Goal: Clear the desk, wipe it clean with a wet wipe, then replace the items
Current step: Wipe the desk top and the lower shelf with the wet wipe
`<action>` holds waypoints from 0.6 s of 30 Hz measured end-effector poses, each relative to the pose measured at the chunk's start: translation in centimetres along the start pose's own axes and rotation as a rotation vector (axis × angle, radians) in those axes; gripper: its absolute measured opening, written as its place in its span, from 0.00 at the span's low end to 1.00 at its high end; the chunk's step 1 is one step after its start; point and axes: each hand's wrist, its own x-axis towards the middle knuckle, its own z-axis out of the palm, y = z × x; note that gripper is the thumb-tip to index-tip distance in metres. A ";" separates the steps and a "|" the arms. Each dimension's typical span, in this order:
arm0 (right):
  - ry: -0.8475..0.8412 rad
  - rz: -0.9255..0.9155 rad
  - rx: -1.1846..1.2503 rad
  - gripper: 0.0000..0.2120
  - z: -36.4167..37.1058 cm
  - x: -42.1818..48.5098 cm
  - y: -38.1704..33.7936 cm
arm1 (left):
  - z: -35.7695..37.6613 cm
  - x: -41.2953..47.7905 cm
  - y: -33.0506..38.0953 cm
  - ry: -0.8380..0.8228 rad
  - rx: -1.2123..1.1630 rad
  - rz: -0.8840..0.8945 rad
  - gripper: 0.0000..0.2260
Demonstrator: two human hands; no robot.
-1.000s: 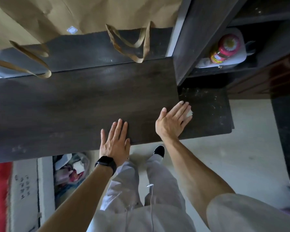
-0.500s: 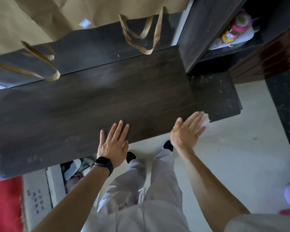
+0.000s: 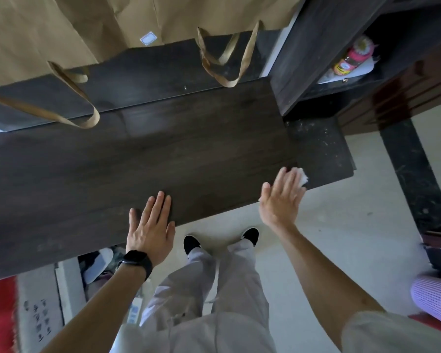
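Observation:
A dark wooden desk (image 3: 163,154) fills the middle of the head view with a bare top. My right hand (image 3: 281,197) lies flat with straight fingers at the desk's front right edge, pressing a white wet wipe (image 3: 302,176) whose corner shows past the fingertips. My left hand (image 3: 150,225), with a black watch on the wrist, rests flat on the front edge of the desk, fingers straight.
Brown paper bags (image 3: 87,29) with hanging handles sit on the raised back of the desk. A dusty dark side panel (image 3: 321,149) adjoins the desk at right. A pink-lidded bottle (image 3: 351,59) lies in the shelf unit. A purple basket (image 3: 433,294) stands on the floor at right.
My right hand has slid the wipe from near the shelf unit toward me to the desk's front right edge. My left hand has stayed flat on the front edge.

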 end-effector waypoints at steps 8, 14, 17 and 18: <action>-0.073 -0.345 -0.005 0.32 1.3 -5.9 -9.6 | 0.2 0.2 2.4 -0.020 -0.075 -0.100 0.32; -0.034 -0.056 0.033 0.34 -2.0 6.5 -5.9 | 0.5 0.0 2.1 -0.044 -0.070 -0.114 0.32; -0.028 0.148 0.139 0.34 -2.2 4.5 -1.4 | 0.5 0.0 1.9 -0.068 -0.067 -0.104 0.31; -0.026 0.179 0.173 0.34 -1.8 2.6 -0.6 | 0.5 0.0 1.8 -0.070 -0.063 -0.104 0.30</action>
